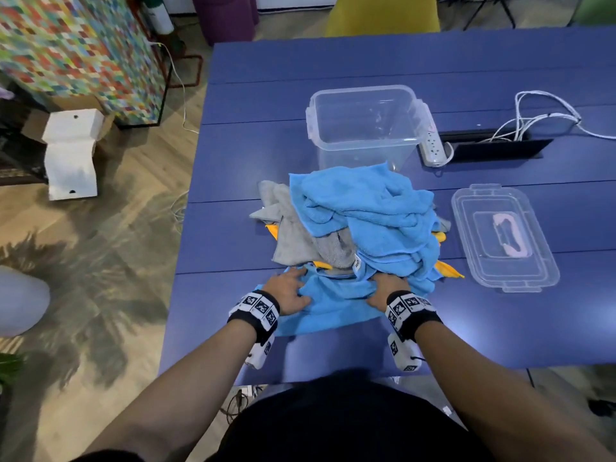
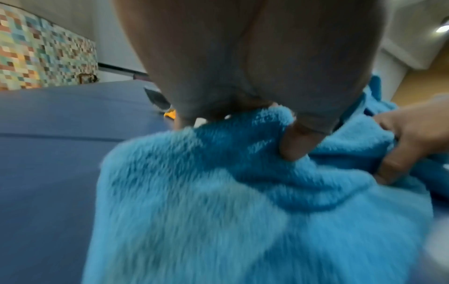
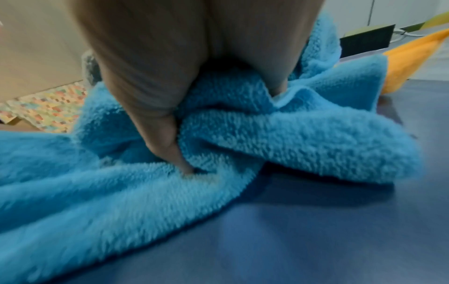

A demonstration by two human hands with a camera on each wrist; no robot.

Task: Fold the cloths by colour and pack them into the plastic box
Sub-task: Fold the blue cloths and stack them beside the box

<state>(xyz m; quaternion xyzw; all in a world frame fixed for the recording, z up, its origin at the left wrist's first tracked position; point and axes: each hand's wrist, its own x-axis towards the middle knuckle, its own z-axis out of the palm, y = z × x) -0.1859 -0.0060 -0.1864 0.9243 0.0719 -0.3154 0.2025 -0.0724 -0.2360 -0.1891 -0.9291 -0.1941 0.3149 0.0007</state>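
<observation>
A heap of cloths lies in the middle of the blue table (image 1: 333, 68): light blue cloths (image 1: 373, 211) on top, grey cloths (image 1: 293, 228) at the left, orange cloth (image 1: 448, 270) peeking out underneath. One blue cloth (image 1: 333, 305) (image 2: 218, 211) (image 3: 121, 192) is spread toward the table's near edge. My left hand (image 1: 291, 291) (image 2: 243, 119) pinches its left part, thumb and fingers curled into the pile. My right hand (image 1: 383, 288) (image 3: 182, 119) grips a bunch of the same cloth at its right. The clear plastic box (image 1: 366, 125) stands empty behind the heap.
The box's clear lid (image 1: 503, 238) lies to the right of the heap. A white power strip (image 1: 433, 146) with cables (image 1: 540, 118) and a black cable slot (image 1: 493, 148) sit right of the box. A yellow chair (image 1: 383, 15) stands beyond the far edge.
</observation>
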